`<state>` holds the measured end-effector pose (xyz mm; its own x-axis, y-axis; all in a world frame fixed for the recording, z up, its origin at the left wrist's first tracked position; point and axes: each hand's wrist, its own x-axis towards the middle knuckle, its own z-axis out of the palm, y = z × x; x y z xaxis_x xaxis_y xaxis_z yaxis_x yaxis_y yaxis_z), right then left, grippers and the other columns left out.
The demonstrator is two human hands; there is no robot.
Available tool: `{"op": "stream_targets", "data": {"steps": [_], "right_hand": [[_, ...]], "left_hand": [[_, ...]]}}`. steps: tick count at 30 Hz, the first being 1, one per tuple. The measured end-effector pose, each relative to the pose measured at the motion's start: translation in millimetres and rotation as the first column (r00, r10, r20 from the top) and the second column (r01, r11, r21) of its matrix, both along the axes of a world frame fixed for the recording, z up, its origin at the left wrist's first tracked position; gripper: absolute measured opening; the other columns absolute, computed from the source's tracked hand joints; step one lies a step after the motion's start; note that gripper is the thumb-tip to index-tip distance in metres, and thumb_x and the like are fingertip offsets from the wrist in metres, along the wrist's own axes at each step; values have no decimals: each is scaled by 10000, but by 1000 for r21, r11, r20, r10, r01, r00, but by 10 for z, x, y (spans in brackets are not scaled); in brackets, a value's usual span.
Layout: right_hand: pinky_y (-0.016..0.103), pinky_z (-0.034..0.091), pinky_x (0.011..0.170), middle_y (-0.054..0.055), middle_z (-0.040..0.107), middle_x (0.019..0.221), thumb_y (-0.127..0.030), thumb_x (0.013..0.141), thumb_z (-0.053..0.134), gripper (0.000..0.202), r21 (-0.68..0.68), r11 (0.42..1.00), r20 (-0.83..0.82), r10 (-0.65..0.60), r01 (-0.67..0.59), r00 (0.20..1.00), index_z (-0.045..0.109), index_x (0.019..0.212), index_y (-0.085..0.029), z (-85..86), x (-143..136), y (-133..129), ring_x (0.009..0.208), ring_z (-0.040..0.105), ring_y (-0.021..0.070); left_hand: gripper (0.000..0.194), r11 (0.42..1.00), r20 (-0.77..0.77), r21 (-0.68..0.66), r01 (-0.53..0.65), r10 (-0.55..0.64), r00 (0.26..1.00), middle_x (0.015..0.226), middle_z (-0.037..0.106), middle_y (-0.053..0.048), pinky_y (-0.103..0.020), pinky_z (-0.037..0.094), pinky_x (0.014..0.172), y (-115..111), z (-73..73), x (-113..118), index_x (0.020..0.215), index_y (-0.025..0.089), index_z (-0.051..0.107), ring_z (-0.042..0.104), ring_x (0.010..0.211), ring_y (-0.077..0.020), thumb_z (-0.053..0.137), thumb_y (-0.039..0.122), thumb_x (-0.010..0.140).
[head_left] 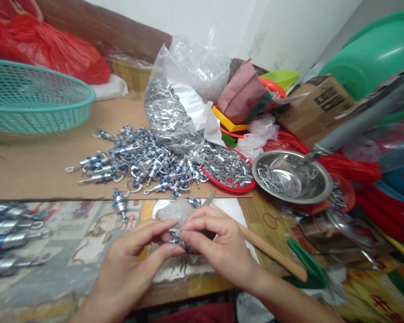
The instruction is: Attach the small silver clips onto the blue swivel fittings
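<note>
My left hand (139, 251) and my right hand (218, 242) meet at the front of the table. Between their fingertips they pinch a small silver metal fitting with blue bands (176, 235), partly covered by the fingers. Just behind it lies a grey stone-like lump (175, 211). A tool with a long wooden handle (272, 251) passes beneath my right hand; its pointed metal end (209, 198) shows beyond the fingers. One similar fitting (120, 204) lies apart to the left, and a heap of hooked blue-banded fittings (144, 157) spreads behind.
A clear bag of small metal clips (171, 116) leans beside a red plate of clips (229, 186). To the right stand a steel bowl (291, 197) under a grey metal bar (366, 112) and a green scoop (309, 269). Larger fittings (10, 242) and a teal basket (37, 116) are left.
</note>
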<state>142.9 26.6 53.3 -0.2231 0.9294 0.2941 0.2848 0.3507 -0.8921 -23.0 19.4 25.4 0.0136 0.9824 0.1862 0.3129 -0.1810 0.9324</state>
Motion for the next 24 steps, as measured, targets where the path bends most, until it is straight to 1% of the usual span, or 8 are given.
{"op": "stream_targets", "data": {"steps": [5,8,12,15,17,20,24], "right_hand": [[252,494,680,20,654,729,-168,746,672,70,-9,1000,-33,8,-8,999,720,705,-198,-45,-19,-17,726,615,140],[247,498,666,19,648,722,-183,750,670,62,-11,1000,-57,11,-11,998,719,714,-198,-63,4,-24,710,609,137],[243,498,649,31,643,733,-168,758,657,74,27,1000,-70,-7,9,997,728,751,-186,-84,7,-72,706,608,138],[242,498,632,33,643,735,-173,766,645,89,53,998,-97,-37,42,995,732,767,-192,-83,-11,-85,693,607,139],[238,498,634,27,642,727,-178,762,650,85,30,999,-95,-41,44,995,732,750,-197,-73,-26,-72,688,604,136],[230,492,646,21,639,719,-168,754,656,80,-4,1000,-91,-8,7,996,727,727,-189,-56,-42,-44,689,601,130],[224,486,648,21,623,713,-169,772,639,94,-21,1000,-64,11,-13,998,711,712,-171,-43,-48,-42,697,596,128]], "left_hand": [[202,999,52,29,46,-48,998,632,738,22,-205,513,590,13,78,26,753,312,778,660,604,-159,729,172,616],[180,997,64,40,73,-75,995,646,729,19,-192,504,566,10,65,21,691,325,779,656,609,-148,687,173,661],[168,999,78,4,41,-41,996,670,719,24,-188,500,559,-19,3,-6,704,338,776,654,630,-146,694,195,671],[169,999,61,10,34,-35,998,676,730,24,-205,509,581,-33,-10,-8,727,345,776,658,646,-160,702,205,668],[179,999,58,33,35,-37,998,683,740,24,-212,512,598,-31,-7,3,750,342,775,658,649,-163,708,201,663],[191,998,67,56,35,-39,997,695,745,28,-200,506,614,-28,-7,19,763,334,776,657,642,-151,713,187,659],[208,996,76,56,65,-69,995,679,728,31,-170,492,582,-37,0,16,759,346,776,650,631,-132,685,174,685]]}}
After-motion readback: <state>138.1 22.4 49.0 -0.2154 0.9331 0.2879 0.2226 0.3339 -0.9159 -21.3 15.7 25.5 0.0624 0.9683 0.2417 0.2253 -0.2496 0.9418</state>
